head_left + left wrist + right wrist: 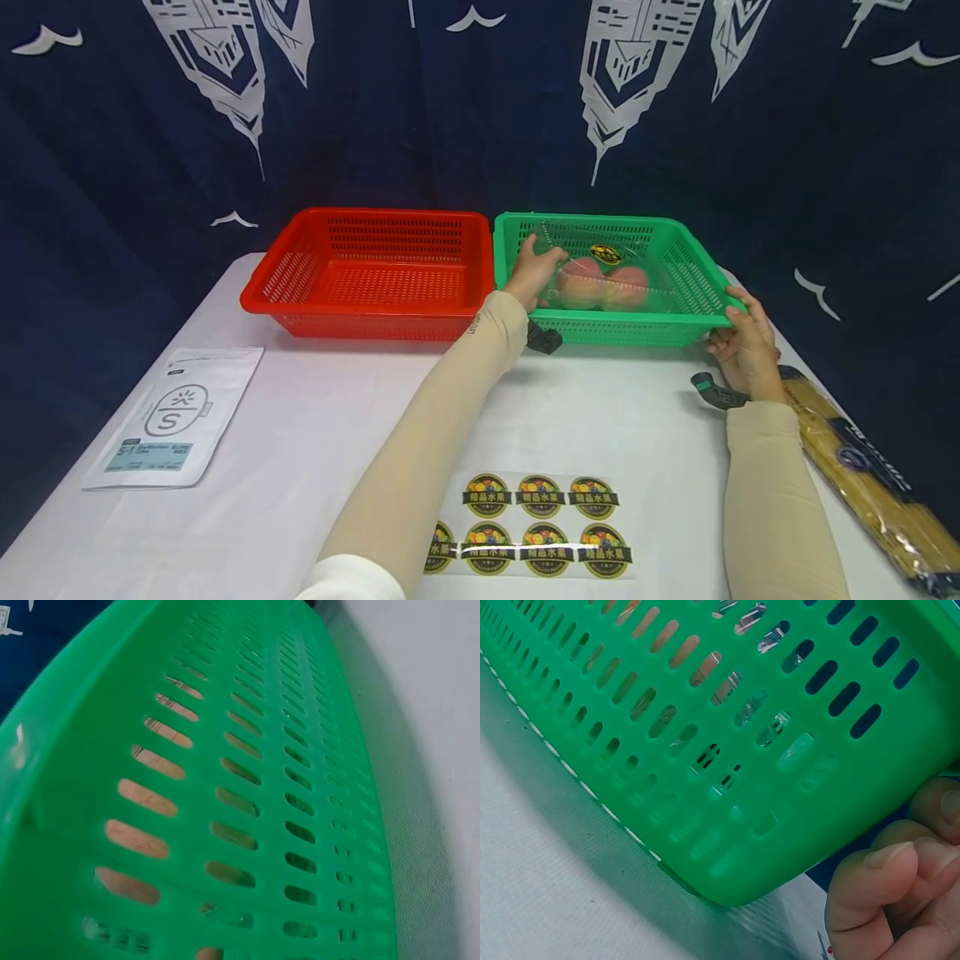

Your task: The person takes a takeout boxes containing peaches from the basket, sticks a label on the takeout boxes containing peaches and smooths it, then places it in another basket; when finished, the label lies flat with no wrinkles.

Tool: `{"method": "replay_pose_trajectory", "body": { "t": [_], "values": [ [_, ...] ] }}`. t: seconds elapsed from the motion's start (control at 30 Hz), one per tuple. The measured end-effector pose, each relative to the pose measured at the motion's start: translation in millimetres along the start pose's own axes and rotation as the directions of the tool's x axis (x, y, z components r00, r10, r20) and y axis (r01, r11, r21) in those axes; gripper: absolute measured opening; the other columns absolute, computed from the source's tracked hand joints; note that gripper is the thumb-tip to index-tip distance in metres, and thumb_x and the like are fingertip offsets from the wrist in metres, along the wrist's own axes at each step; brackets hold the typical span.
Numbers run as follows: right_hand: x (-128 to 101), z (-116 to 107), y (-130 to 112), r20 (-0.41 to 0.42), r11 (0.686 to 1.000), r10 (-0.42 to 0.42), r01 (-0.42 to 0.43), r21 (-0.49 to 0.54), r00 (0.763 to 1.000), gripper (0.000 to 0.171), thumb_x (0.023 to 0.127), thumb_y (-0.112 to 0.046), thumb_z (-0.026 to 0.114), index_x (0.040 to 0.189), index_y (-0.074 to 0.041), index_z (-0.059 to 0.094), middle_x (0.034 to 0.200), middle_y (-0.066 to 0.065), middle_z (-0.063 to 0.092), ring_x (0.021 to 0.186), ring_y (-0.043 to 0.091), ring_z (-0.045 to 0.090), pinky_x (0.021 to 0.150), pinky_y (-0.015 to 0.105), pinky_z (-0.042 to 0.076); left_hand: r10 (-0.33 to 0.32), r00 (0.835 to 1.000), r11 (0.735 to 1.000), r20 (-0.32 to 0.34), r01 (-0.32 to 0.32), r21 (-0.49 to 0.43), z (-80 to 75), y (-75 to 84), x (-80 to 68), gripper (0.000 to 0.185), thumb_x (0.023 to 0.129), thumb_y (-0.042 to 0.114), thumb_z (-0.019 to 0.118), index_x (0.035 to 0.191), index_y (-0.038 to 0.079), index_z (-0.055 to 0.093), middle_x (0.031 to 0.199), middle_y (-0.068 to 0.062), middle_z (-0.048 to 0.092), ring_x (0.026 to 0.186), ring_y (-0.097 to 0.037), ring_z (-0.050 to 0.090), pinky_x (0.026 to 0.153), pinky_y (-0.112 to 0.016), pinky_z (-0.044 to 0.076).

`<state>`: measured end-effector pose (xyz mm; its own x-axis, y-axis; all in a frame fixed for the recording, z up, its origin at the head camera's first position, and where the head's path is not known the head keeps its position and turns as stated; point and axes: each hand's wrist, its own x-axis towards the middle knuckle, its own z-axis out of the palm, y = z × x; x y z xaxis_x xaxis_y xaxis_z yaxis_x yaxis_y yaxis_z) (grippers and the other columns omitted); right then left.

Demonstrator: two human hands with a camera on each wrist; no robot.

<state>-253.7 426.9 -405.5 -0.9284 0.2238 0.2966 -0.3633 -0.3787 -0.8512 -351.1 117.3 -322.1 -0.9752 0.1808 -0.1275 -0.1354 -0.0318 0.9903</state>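
Note:
A green slotted basket (600, 222) stands at the back right of the white table. Inside it lies a clear plastic fruit box (600, 279) with pinkish round fruit and a round label on the lid. My left hand (534, 271) reaches over the basket's left rim and holds the box's left end. My right hand (738, 333) grips the basket's near right corner, thumb on the rim. The left wrist view shows only the green basket wall (225, 787) close up. In the right wrist view curled fingers (877, 892) sit beside the basket corner (727, 847).
An empty red basket (375, 215) stands against the green one's left side. A sheet of round fruit stickers (532, 525) lies near the front edge, a white pouch (176, 417) at the left, and a long spaghetti pack (870, 475) along the right edge.

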Motion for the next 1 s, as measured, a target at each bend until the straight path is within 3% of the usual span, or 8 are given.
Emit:
{"method": "replay_pose_trajectory", "body": {
  "t": [0.23, 0.4, 0.63, 1.0],
  "values": [
    [-0.8, 0.2, -0.6, -0.009, 0.998, -0.010, 0.010, -0.057, 1.000, 0.030, 0.114, -0.006, 0.045, 0.137, -0.020, 0.059, 0.076, -0.005, 0.056, 0.062, 0.014, 0.031, 0.052, 0.018, 0.042, -0.022, 0.999, 1.000, 0.034, 0.021, 0.023, -4.6, 0.1, -1.3, 0.074, 0.113, 0.027, 0.058, 0.175, 0.020, 0.017, 0.178, -0.012, 0.020, 0.156, -0.042, 0.037, 0.114, -0.071, 0.043],
    [-1.5, -0.3, -0.4, -0.007, 0.999, -0.005, 0.004, -0.034, 1.000, 0.031, 0.113, -0.005, 0.045, 0.137, -0.019, 0.059, 0.075, -0.004, 0.057, 0.063, 0.015, 0.029, 0.052, 0.019, 0.043, -0.032, 0.998, 0.998, 0.053, 0.029, 0.050, -5.9, -0.8, -0.2, 0.073, 0.115, 0.033, 0.053, 0.175, 0.019, 0.014, 0.180, -0.011, 0.016, 0.159, -0.039, 0.033, 0.117, -0.071, 0.040],
    [-1.4, -0.7, 0.5, -0.002, 1.000, 0.001, -0.001, -0.014, 1.000, 0.030, 0.113, -0.005, 0.045, 0.137, -0.018, 0.057, 0.074, -0.003, 0.054, 0.064, 0.017, 0.024, 0.051, 0.019, 0.043, -0.065, 0.993, 0.996, 0.093, 0.059, 0.065, -6.2, -2.7, 4.0, 0.078, 0.115, 0.049, 0.042, 0.176, 0.018, 0.005, 0.182, -0.009, 0.009, 0.166, -0.035, 0.013, 0.129, -0.064, 0.021],
    [-1.0, 0.4, 0.1, 0.013, 1.000, -0.004, 0.004, 0.000, 1.000, 0.030, 0.113, -0.005, 0.043, 0.137, -0.018, 0.057, 0.073, -0.003, 0.051, 0.061, 0.015, 0.029, 0.051, 0.019, 0.045, -0.111, 0.985, 0.994, 0.132, 0.107, 0.032, -8.1, 0.3, 5.5, 0.078, 0.115, 0.051, 0.036, 0.175, 0.015, 0.001, 0.182, -0.007, 0.000, 0.167, -0.034, 0.003, 0.131, -0.063, 0.014]
  ]
}}
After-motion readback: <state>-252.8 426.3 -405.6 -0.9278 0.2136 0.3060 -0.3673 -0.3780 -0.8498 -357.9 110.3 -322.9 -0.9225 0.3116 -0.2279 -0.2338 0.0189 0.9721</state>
